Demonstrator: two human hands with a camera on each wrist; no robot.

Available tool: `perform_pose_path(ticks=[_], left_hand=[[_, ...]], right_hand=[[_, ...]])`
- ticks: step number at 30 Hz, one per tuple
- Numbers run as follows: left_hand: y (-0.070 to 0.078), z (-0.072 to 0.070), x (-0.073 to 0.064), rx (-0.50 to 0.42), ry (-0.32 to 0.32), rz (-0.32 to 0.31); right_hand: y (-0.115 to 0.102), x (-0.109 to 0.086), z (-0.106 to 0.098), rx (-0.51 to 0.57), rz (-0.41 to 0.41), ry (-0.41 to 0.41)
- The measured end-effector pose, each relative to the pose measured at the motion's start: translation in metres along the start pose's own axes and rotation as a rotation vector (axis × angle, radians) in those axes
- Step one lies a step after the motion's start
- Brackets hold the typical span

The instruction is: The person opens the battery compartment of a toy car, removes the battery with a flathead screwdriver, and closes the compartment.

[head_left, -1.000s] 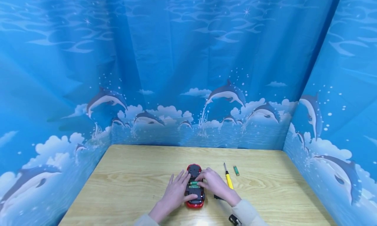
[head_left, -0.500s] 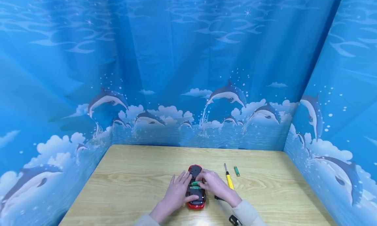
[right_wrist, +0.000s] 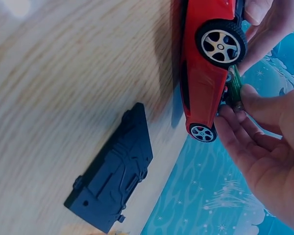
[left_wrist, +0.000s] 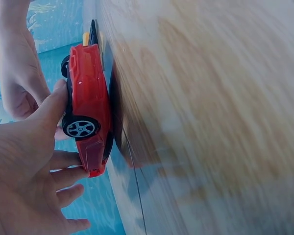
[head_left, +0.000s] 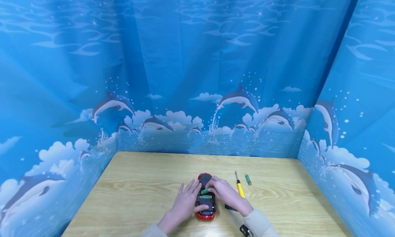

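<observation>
A red toy car [head_left: 206, 216] lies upside down on the table, its black underside up and its battery compartment uncovered. My left hand [head_left: 182, 203] rests on the car's left side with straight, spread fingers; the thumb lies on the underside. One green battery [head_left: 205, 197] sits crosswise in the compartment. Beside it, a second green battery [right_wrist: 234, 88] is tilted, one end raised, and my right hand [head_left: 226, 193] pinches that end between thumb and fingers. In the left wrist view, the car's red body [left_wrist: 90, 81] hides the compartment.
A black battery cover [right_wrist: 115, 169] lies on the wooden table [head_left: 139, 182] right of the car, partly hidden by the right wrist in the head view. Farther right are a yellow-handled screwdriver [head_left: 240, 189] and a loose green battery [head_left: 248, 179]. Printed blue curtains [head_left: 191, 75] enclose the table.
The pinched battery has gone from lying level beside the other one to tilted, its right end lifted by the right hand. The left hand stays on the car.
</observation>
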State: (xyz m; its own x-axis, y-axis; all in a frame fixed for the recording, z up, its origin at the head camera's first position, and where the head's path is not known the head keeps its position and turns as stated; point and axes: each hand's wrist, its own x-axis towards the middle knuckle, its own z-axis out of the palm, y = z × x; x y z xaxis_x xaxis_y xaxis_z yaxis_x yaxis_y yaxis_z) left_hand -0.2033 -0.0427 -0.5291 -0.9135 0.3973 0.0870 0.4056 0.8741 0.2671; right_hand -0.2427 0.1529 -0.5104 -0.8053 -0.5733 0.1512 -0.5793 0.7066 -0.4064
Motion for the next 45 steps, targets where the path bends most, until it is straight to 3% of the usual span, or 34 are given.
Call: perform_pose_path(ticks=[11, 24, 35, 45], left_hand=[[0.002, 0.002, 0.001, 0.001, -0.009, -0.004], [0.0, 0.002, 0.001, -0.008, -0.012, -0.017], [0.002, -0.001, 0.002, -0.012, -0.022, -0.008], [0.001, 0.001, 0.003, -0.004, -0.024, -0.009]], right_hand=[[-0.003, 0.001, 0.003, -0.001, 0.034, 0.006], [-0.007, 0.002, 0.006, -0.036, 0.014, 0.047], [-0.008, 0.003, 0.008, -0.036, 0.085, 0.023], [-0.008, 0.003, 0.011, -0.017, 0.093, 0.046]])
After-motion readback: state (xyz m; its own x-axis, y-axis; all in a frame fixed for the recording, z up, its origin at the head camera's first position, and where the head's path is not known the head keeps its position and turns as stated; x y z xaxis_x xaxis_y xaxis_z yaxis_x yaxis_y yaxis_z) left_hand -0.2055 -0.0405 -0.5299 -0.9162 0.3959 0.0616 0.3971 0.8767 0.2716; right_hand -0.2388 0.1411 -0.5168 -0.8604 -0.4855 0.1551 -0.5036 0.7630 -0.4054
